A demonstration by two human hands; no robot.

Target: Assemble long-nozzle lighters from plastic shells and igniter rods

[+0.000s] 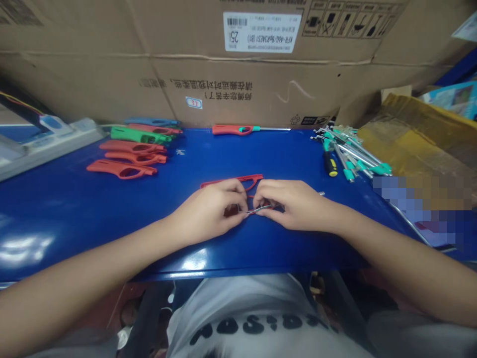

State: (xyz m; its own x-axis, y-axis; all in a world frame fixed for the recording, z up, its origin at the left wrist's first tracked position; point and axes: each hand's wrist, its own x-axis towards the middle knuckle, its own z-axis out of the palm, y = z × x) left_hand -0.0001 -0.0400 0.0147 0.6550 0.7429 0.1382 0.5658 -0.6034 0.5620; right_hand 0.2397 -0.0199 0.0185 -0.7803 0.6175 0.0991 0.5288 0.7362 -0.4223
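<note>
My left hand (206,214) and my right hand (288,204) meet at the middle of the blue table, with their fingertips close together. Between them is a red plastic lighter housing (231,181), with its upper edge showing past my fingers. My left fingers hold its near part. A thin metal piece (259,210) runs between my fingertips and is pinched by my right fingers. The rest of the housing is hidden by my hands.
Red, green and blue lighter housings (128,149) lie at the back left of the blue table (67,219). A lighter with a metal tube (238,130) lies at the back. Metal-tube parts (352,154) and a yellow-handled screwdriver (330,164) lie right. A cardboard box (208,74) stands behind.
</note>
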